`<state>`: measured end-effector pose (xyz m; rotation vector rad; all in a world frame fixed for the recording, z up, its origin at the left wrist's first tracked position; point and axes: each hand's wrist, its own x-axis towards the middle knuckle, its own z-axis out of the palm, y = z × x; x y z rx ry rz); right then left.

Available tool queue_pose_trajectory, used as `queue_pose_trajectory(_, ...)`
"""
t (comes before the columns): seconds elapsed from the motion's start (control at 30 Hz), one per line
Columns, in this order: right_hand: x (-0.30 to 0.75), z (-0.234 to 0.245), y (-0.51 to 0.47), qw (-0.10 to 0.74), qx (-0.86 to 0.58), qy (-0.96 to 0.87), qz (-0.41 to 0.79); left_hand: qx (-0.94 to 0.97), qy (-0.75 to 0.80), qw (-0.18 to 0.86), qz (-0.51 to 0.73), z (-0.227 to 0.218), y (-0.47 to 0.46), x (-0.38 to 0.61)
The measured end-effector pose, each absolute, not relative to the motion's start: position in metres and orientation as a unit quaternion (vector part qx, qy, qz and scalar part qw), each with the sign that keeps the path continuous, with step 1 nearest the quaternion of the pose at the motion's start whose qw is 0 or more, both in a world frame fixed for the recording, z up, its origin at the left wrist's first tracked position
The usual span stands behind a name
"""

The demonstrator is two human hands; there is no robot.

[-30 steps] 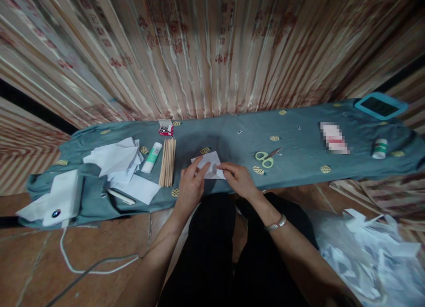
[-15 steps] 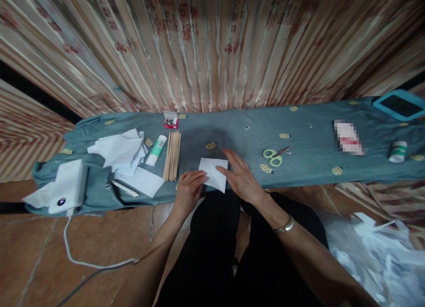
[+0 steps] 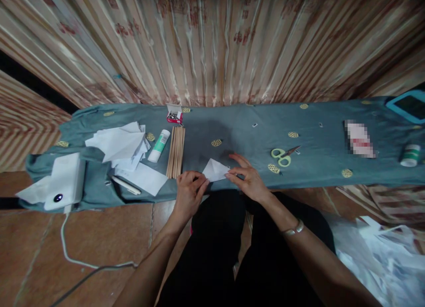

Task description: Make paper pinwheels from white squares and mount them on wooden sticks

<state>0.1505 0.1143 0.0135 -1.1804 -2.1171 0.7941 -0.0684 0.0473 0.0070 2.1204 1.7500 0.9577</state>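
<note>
A small white paper [image 3: 214,170], folded into a triangle, lies on the teal cloth [image 3: 232,130] near its front edge. My left hand [image 3: 189,195] pinches the paper's left corner with curled fingers. My right hand [image 3: 249,179] presses on its right corner, fingers bent over the fold. A metal bangle sits on my right wrist. A bundle of wooden sticks [image 3: 175,151] lies just left of the paper.
A glue stick [image 3: 159,145], a heap of white papers [image 3: 121,147], a pen [image 3: 125,185], a white device [image 3: 63,181] with a cable and a red box of clips [image 3: 174,114] lie to the left. To the right are green scissors [image 3: 282,155], a white bottle [image 3: 410,155] and a blue tablet [image 3: 407,106]. Paper scraps [image 3: 385,249] cover the floor.
The paper went from a flat square to a folded triangle. Both hands moved to its lower corners, and the view shifted slightly.
</note>
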Motion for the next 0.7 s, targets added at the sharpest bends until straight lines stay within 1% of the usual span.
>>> queue_pose_trajectory(0.2,0.141,0.007,0.119,0.318,-0.488,-0.764,0.279,0.701,0.622,0.109,0.331,0.013,0.051,-0.065)
queue_pose_trajectory(0.47,0.133,0.003,0.121,0.314,-0.521,-0.758,0.236,0.7,0.638,0.056,0.317,0.014,0.054,-0.067)
queue_pose_trajectory(0.7,0.129,0.003,0.121,0.311,-0.534,-0.754,0.221,0.693,0.656,0.031,0.298,0.016,0.057,-0.069)
